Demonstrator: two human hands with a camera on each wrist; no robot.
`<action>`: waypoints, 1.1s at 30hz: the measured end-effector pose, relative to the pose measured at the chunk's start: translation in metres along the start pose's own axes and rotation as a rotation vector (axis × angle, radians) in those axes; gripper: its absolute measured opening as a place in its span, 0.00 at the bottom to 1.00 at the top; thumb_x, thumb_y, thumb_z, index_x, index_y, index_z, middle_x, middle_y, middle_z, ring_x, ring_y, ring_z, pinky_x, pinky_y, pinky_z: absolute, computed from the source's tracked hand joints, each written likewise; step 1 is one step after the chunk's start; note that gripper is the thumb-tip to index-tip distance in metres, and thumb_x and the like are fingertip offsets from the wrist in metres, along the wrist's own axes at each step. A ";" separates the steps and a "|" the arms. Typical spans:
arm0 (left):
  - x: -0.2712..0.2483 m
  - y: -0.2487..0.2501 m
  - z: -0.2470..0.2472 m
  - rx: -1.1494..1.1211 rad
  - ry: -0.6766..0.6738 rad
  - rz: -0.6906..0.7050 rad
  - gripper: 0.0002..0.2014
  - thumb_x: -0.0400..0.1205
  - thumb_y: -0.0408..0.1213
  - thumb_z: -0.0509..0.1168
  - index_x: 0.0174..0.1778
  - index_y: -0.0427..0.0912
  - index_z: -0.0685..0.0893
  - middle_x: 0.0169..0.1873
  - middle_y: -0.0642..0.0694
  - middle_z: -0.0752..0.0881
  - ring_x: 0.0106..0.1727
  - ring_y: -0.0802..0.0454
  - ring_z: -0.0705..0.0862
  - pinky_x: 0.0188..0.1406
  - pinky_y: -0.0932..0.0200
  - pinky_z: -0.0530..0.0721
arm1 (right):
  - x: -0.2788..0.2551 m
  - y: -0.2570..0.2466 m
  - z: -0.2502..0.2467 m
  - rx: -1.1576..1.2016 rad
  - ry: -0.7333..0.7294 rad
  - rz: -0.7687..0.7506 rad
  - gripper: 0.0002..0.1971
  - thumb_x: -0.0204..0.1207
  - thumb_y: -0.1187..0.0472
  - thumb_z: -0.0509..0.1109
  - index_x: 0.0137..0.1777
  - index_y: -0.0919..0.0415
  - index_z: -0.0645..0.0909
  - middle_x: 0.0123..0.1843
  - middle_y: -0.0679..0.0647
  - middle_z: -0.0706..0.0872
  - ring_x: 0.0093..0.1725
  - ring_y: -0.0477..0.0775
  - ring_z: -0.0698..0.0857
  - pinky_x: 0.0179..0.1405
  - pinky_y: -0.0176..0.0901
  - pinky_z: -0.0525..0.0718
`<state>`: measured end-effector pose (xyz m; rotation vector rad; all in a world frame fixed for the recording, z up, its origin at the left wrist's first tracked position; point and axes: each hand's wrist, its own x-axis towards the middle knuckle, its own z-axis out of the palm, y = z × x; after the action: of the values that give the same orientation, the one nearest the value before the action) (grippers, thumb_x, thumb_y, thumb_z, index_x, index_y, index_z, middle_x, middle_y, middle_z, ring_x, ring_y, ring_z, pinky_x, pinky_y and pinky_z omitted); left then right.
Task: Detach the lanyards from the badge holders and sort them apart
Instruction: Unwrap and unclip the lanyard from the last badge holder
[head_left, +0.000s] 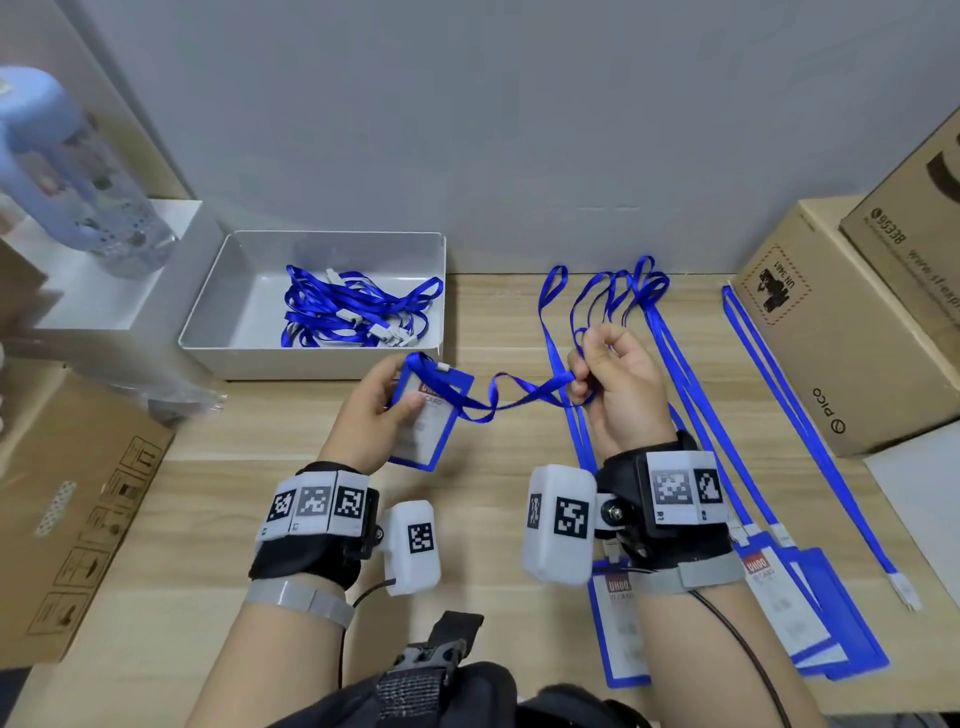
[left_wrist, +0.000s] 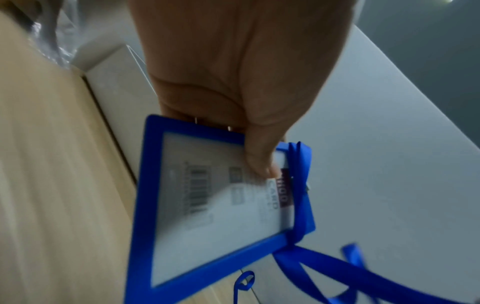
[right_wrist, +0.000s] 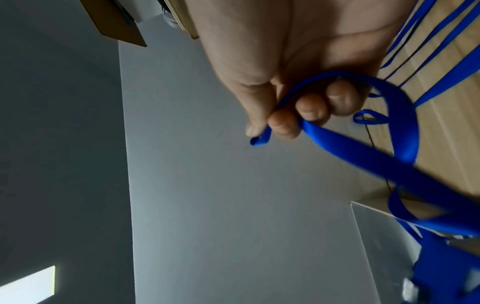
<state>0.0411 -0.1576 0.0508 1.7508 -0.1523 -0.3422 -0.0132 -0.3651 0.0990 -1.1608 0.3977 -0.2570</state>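
Observation:
My left hand (head_left: 384, 400) grips a blue-framed badge holder (head_left: 428, 415) above the table, thumb pressed on its clear face (left_wrist: 221, 205). A blue lanyard (head_left: 519, 395) runs from the holder's top across to my right hand (head_left: 608, 384), whose curled fingers (right_wrist: 311, 109) pinch the ribbon (right_wrist: 350, 148). The lanyard clip sits at the holder's top edge, still joined. Several more badge holders (head_left: 795, 608) with lanyards (head_left: 691, 374) lie on the table to the right. A grey tray (head_left: 228, 322) holds several loose lanyards (head_left: 353, 312).
Cardboard boxes (head_left: 831, 332) stand at the right edge, another box (head_left: 67, 514) at the left. A water bottle (head_left: 78, 182) stands on a white shelf at the back left. A loose lanyard (head_left: 810, 431) lies beside the right boxes. A grey wall closes the back.

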 end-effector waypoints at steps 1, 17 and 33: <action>0.000 0.002 -0.001 0.007 0.006 0.003 0.20 0.79 0.22 0.61 0.58 0.53 0.75 0.52 0.44 0.84 0.52 0.49 0.82 0.57 0.54 0.77 | 0.001 0.002 -0.001 -0.077 -0.010 0.004 0.08 0.80 0.66 0.61 0.38 0.58 0.73 0.25 0.48 0.76 0.22 0.42 0.72 0.21 0.30 0.69; -0.007 0.035 0.008 -0.018 -0.194 0.164 0.29 0.78 0.18 0.60 0.61 0.61 0.72 0.57 0.56 0.81 0.55 0.62 0.82 0.57 0.63 0.83 | -0.009 0.010 0.019 -0.785 -0.293 -0.083 0.17 0.68 0.57 0.75 0.57 0.51 0.78 0.57 0.43 0.77 0.52 0.29 0.73 0.52 0.27 0.71; -0.014 0.033 0.007 -0.059 -0.256 0.090 0.31 0.78 0.18 0.61 0.65 0.61 0.71 0.60 0.50 0.81 0.51 0.59 0.85 0.47 0.60 0.86 | 0.010 0.019 0.025 -0.691 -0.012 -0.192 0.09 0.74 0.59 0.70 0.53 0.53 0.78 0.43 0.49 0.79 0.41 0.41 0.78 0.37 0.25 0.74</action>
<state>0.0288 -0.1669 0.0837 1.6313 -0.3998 -0.4991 0.0063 -0.3409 0.0881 -1.8840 0.3743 -0.2879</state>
